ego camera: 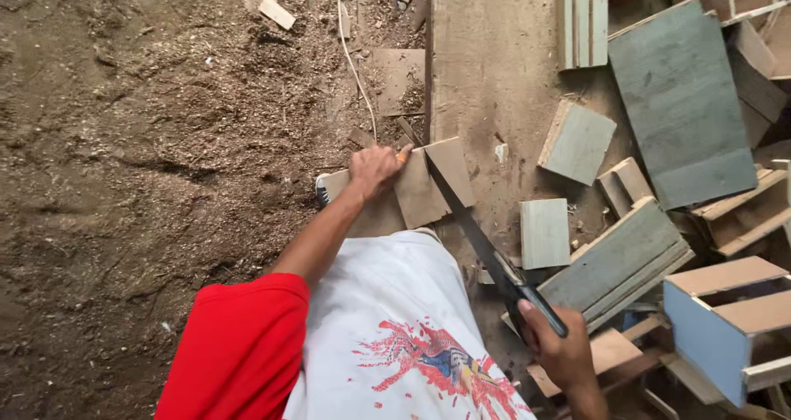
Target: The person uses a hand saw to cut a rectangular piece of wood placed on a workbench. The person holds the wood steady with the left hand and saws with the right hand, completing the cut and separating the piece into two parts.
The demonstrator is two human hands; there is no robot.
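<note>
1. View straight down from a head camera onto a sawdust-covered floor (148, 156), with the person's red sleeve (239, 346) and white printed shirt (395, 329) filling the bottom middle.
2. The left hand (373, 170) presses down, palm flat and fingers curled, on the left end of a thin plywood piece (420, 189). Something small and orange shows at its fingertips; what it is cannot be told.
3. The plywood piece lies near the middle of the view, its right part resting against the left edge of a long wooden plank (486, 74) that runs up to the top edge.
4. The right hand (560, 350), at the bottom right, is closed around the black handle of a handsaw (482, 243).
5. The saw blade slants up and to the left, crossing the plywood piece, with its tip just beside the left hand.
6. A dark shoe tip (322, 191) peeks out at the left edge of the plywood piece.
7. A pale cord (353, 58) trails from the top edge down toward the left hand.
8. To the right of the saw, offcuts crowd the floor: a small grey-green square block (545, 233), another block (577, 142), a large grey-green board (680, 107), and a stack of boards (622, 259) just beside the right hand.
9. A blue-faced wooden box (717, 329) sits at the right bottom corner.
</note>
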